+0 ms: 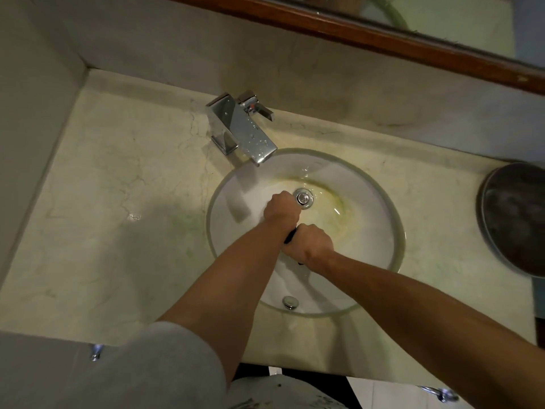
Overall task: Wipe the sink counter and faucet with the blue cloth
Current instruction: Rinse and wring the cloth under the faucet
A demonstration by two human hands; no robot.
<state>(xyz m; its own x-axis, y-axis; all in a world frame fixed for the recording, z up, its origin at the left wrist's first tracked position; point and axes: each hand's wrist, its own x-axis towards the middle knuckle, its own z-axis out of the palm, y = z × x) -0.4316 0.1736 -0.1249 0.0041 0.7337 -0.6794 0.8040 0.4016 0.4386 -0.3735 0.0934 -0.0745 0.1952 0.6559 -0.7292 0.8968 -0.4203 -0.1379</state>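
Head view: left hand [281, 209] and right hand [312, 243] both clenching dark cloth [290, 235] over basin [383, 231], seemingly wringing. Twisting fists opposite ways, keeping drips below grip, sparing surface [118, 187].

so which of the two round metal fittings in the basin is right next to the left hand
The drain stopper at the basin's centre, just beside the left hand. The other, the overflow cap, sits on the near wall, apart from both hands.

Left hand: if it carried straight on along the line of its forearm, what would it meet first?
Most likely the chrome drain plug, which lies just past the knuckles of the left hand in the basin. Depth is unclear, so the hand might pass above it and reach the far basin wall instead.
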